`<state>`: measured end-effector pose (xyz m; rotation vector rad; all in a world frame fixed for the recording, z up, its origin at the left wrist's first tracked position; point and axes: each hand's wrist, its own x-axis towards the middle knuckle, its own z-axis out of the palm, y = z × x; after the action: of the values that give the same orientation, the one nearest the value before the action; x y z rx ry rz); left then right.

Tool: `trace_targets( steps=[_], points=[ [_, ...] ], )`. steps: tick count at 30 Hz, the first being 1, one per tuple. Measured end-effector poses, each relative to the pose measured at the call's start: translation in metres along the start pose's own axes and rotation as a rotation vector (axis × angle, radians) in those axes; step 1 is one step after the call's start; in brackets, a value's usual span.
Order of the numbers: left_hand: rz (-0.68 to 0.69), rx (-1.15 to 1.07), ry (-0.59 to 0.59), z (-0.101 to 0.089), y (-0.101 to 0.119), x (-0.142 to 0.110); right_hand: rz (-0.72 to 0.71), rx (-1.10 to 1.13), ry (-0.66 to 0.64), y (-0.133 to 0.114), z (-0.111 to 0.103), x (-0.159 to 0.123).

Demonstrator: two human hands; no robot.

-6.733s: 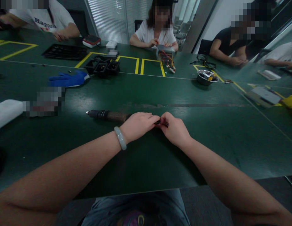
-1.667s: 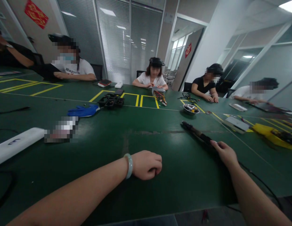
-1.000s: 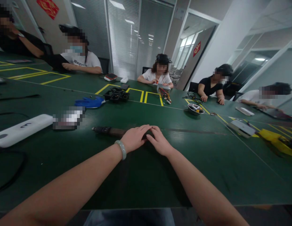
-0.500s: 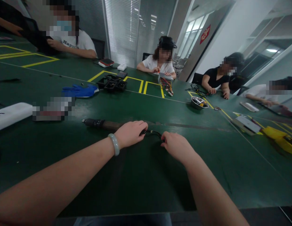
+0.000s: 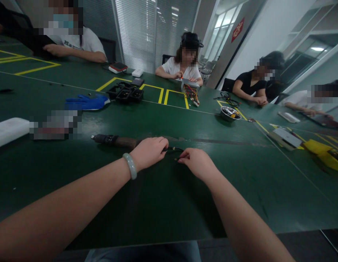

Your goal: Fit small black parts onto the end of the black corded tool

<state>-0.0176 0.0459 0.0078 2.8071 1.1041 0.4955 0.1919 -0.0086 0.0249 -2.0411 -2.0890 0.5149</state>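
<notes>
A slim electric screwdriver (image 5: 125, 142) with a black nose and metal tip lies on the green table, pointing left. My left hand (image 5: 150, 151), with a pale bangle at the wrist, is closed over its rear end and hides that part. From under those fingers a thin black cable (image 5: 177, 148) runs right toward my right hand (image 5: 197, 163). Between thumb and fingers, my right hand pinches the cable's end, where a small connector tip (image 5: 176, 159) sticks out to the left. A short gap separates the two hands.
Left of the hands lie a blue glove (image 5: 85, 102), black plastic trays (image 5: 127, 91) and a white case (image 5: 11, 131). A metal bowl (image 5: 229, 114) of small parts and a yellow object (image 5: 325, 153) are to the right. Several co-workers sit across the table.
My right hand has turned its grip, and the small connector tip now shows at its fingertips, pointing left. My left hand stays on the screwdriver's rear. The view has shifted slightly.
</notes>
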Motion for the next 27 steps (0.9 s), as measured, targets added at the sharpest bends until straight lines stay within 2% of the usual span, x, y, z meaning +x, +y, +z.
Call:
trace_targets(
  steps=[6,12,16,21,27],
  points=[
    [0.022,-0.049,-0.007,0.003,-0.005,0.0,-0.017,0.099,0.051,-0.003,0.008,0.004],
    [0.028,-0.064,0.004,0.003,-0.008,0.001,-0.036,0.212,0.189,-0.003,0.017,0.011],
    [0.026,-0.077,0.008,0.003,-0.008,0.001,-0.076,0.262,0.194,-0.004,0.026,0.013],
    [0.021,-0.077,0.003,0.003,-0.008,0.0,-0.127,0.26,0.247,-0.006,0.032,0.013],
    [0.028,-0.067,0.004,0.002,-0.007,0.001,-0.21,0.205,0.313,-0.008,0.03,0.016]
  ],
)
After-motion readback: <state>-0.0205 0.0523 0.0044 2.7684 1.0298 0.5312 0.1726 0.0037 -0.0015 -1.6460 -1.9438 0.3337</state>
